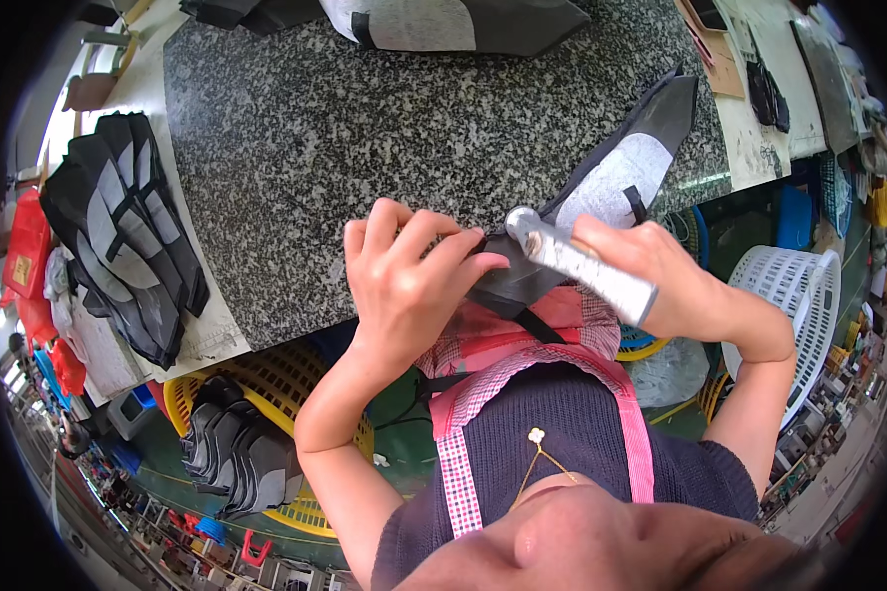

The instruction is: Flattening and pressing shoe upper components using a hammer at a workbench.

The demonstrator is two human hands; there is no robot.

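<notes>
My right hand (650, 261) is closed around a silver metal hammer (586, 264). The hammer's rounded end lies over the near edge of the stone slab, close to my left fingertips. My left hand (404, 271) has thumb and forefinger pressed on the edge of a black leather-like piece (665, 113) with a whitish oval patch. This piece runs from the slab's right side down toward my apron, with a small black tab on its patch. The near part of it is partly hidden by the hammer and my hands.
The speckled stone slab (365, 138) fills the table in front of me. Similar black pieces lie at its far edge (414, 25) and in a stack at the left (123, 227). A yellow basket (276, 379) holds more below left; a white basket (784, 295) stands right.
</notes>
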